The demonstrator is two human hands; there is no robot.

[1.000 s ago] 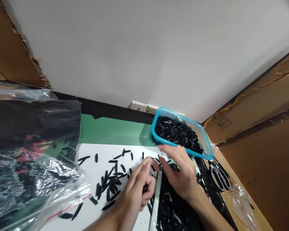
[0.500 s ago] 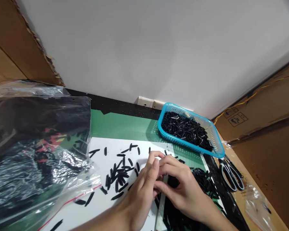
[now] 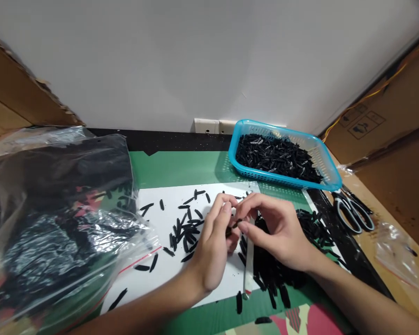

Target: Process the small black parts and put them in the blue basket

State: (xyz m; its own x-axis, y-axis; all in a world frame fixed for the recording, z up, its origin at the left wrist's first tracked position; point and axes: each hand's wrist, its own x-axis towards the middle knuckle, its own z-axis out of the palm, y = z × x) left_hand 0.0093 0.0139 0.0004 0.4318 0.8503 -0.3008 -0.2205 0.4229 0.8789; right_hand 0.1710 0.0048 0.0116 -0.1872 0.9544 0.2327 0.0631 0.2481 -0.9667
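Head view: both hands meet over a white sheet of paper (image 3: 209, 279) lying on the green surface (image 3: 181, 170). The left hand (image 3: 212, 246) and the right hand (image 3: 279, 230) are drawn together, fingertips pinched on one small black slender plastic piece (image 3: 233, 225) held between them just above the sheet.

Scattered black slivers of the same shape (image 3: 186, 228) lie loose on the paper just left of the left hand. A denser heap of black pieces (image 3: 275, 265) sits under and behind the right hand, beside a narrow pale strip (image 3: 247, 265) lying lengthwise on the sheet.

Behind the hands, a bright blue perforated plastic basket (image 3: 330, 172) holds a matte mass of black pieces. Scissors with white-and-black handles (image 3: 354, 211) lie right of the heap, near a small clear plastic bag (image 3: 396, 251). Far left, a large crinkled clear plastic bag with a red seal line (image 3: 56, 228) bulges with dark contents, its glossy edge overlapping the paper. Brown cardboard (image 3: 398, 158) flanks the right side.
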